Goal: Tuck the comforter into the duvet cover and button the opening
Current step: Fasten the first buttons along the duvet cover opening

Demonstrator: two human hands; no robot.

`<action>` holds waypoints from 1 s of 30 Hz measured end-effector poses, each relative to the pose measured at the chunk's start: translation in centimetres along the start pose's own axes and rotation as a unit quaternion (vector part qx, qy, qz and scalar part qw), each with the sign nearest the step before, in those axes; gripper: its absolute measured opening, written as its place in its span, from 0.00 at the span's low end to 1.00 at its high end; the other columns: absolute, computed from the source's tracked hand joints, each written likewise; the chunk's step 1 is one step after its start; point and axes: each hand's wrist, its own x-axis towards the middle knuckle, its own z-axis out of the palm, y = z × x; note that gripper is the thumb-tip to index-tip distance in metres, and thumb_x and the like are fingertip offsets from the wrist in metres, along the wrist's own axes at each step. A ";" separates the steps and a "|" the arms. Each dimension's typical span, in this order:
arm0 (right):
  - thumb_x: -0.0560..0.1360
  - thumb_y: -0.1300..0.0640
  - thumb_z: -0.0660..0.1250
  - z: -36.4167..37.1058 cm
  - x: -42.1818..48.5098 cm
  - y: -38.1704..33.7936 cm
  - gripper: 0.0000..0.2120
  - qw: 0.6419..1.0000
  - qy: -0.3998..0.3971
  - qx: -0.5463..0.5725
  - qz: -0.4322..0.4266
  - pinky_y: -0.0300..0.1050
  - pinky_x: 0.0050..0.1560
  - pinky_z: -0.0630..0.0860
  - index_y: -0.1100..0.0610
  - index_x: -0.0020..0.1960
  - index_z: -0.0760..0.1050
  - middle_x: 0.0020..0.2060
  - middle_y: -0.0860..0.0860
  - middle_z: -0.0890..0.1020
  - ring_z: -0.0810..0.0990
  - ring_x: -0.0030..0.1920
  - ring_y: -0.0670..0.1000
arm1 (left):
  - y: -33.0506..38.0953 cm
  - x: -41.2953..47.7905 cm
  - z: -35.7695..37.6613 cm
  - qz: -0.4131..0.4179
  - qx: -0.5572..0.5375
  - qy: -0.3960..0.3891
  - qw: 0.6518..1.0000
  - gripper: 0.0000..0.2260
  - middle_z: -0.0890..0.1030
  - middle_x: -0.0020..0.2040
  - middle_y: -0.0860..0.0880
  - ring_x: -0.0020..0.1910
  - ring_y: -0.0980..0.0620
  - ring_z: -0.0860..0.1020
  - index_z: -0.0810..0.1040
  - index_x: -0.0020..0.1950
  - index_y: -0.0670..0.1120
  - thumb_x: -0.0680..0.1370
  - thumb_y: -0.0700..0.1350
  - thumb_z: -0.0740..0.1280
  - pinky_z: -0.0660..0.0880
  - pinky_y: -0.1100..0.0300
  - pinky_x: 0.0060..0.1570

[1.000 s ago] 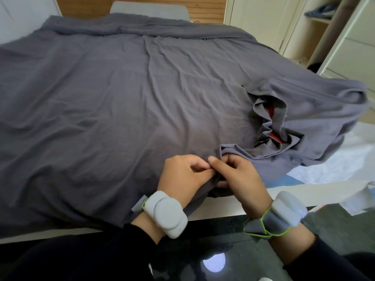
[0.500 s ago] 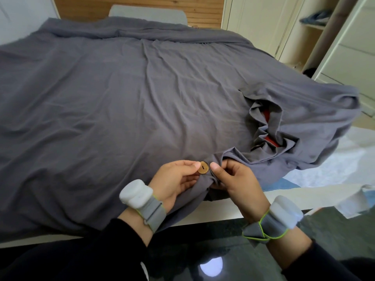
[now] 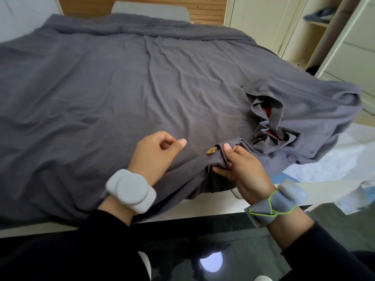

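Note:
A grey duvet cover (image 3: 125, 88) lies spread over the bed. A round wooden button (image 3: 211, 150) sits done up on its near hem. My right hand (image 3: 241, 171) pinches the bunched hem just right of the button. My left hand (image 3: 156, 157) hovers left of the button, fingers loosely curled, holding nothing. Further right the cover's opening (image 3: 263, 120) gapes in folds, and a strip of the red comforter (image 3: 268, 111) shows inside it.
The white bed frame edge (image 3: 203, 207) runs below my hands. White cupboards and open shelves (image 3: 316, 33) stand at the right. A wooden headboard with a grey pillow (image 3: 150, 9) is at the far end. Pale bedding (image 3: 334, 159) lies right of the cover.
My left hand has let go of the button and drawn back to the left. The button now sits fastened on the hem, with my right hand still gripping the fabric beside it.

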 end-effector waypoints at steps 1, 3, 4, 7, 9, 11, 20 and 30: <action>0.81 0.58 0.57 0.1 -0.1 -0.3 0.10 1.000 -0.002 0.011 -0.003 0.38 0.36 0.82 0.57 0.44 0.75 0.38 0.52 0.83 0.82 0.35 0.45 | -0.2 -0.2 -1.0 0.009 0.018 -0.023 1.000 0.12 0.78 0.28 0.55 0.27 0.61 0.73 0.77 0.33 0.51 0.66 0.58 0.72 0.69 0.72 0.32; 0.81 0.58 0.57 0.4 -0.3 -1.2 0.11 0.999 -0.007 0.042 -0.007 0.40 0.36 0.82 0.56 0.42 0.73 0.33 0.49 0.84 0.82 0.33 0.45 | -0.6 -0.9 -2.5 -0.004 0.050 -0.125 0.991 0.13 0.79 0.32 0.56 0.28 0.62 0.73 0.78 0.36 0.52 0.61 0.58 0.77 0.69 0.72 0.32; 0.81 0.58 0.57 0.5 -0.3 -1.7 0.11 0.998 -0.008 0.061 -0.007 0.40 0.35 0.82 0.56 0.41 0.72 0.30 0.48 0.83 0.82 0.31 0.44 | -1.0 -1.3 -2.8 -0.010 0.085 -0.172 0.981 0.15 0.79 0.36 0.56 0.30 0.62 0.74 0.78 0.40 0.53 0.60 0.56 0.78 0.70 0.69 0.36; 0.81 0.57 0.56 1.4 0.1 -3.9 0.09 0.994 -0.017 0.106 -0.010 0.38 0.32 0.81 0.56 0.44 0.72 0.29 0.48 0.82 0.81 0.28 0.43 | -2.5 -2.2 -2.7 0.027 0.205 -0.165 0.965 0.19 0.75 0.46 0.51 0.43 0.54 0.75 0.78 0.52 0.51 0.64 0.50 0.77 0.68 0.64 0.46; 0.81 0.56 0.55 2.2 0.5 -5.4 0.09 0.992 -0.033 0.119 -0.019 0.36 0.32 0.81 0.55 0.46 0.72 0.29 0.47 0.83 0.81 0.28 0.42 | -2.9 -2.7 -3.1 0.024 0.226 -0.094 0.969 0.12 0.77 0.48 0.47 0.49 0.48 0.76 0.78 0.50 0.48 0.69 0.49 0.73 0.66 0.62 0.47; 0.81 0.56 0.54 2.0 1.1 -6.5 0.11 0.989 -0.040 0.135 -0.034 0.35 0.33 0.80 0.55 0.44 0.72 0.29 0.46 0.83 0.81 0.29 0.41 | -3.2 -2.5 -3.6 -0.007 0.182 -0.065 0.981 0.06 0.78 0.39 0.49 0.43 0.49 0.77 0.78 0.41 0.49 0.71 0.50 0.71 0.63 0.64 0.38; 0.81 0.61 0.54 3.6 6.3 -4.8 0.10 0.985 -0.046 0.163 -0.021 0.40 0.44 0.82 0.57 0.46 0.72 0.43 0.54 0.81 0.84 0.41 0.48 | -4.8 2.8 -8.4 -0.078 -0.027 -0.006 0.997 0.10 0.81 0.37 0.45 0.37 0.53 0.75 0.82 0.42 0.41 0.74 0.48 0.69 0.68 0.59 0.40; 0.68 0.61 0.75 7.4 4.3 1.0 0.10 0.916 -0.063 -0.348 -0.188 0.36 0.46 0.75 0.52 0.45 0.77 0.42 0.52 0.81 0.78 0.39 0.46 | -7.4 5.1 -7.9 -0.125 0.104 -0.083 0.983 0.12 0.78 0.39 0.44 0.40 0.50 0.75 0.79 0.39 0.43 0.74 0.52 0.68 0.66 0.60 0.37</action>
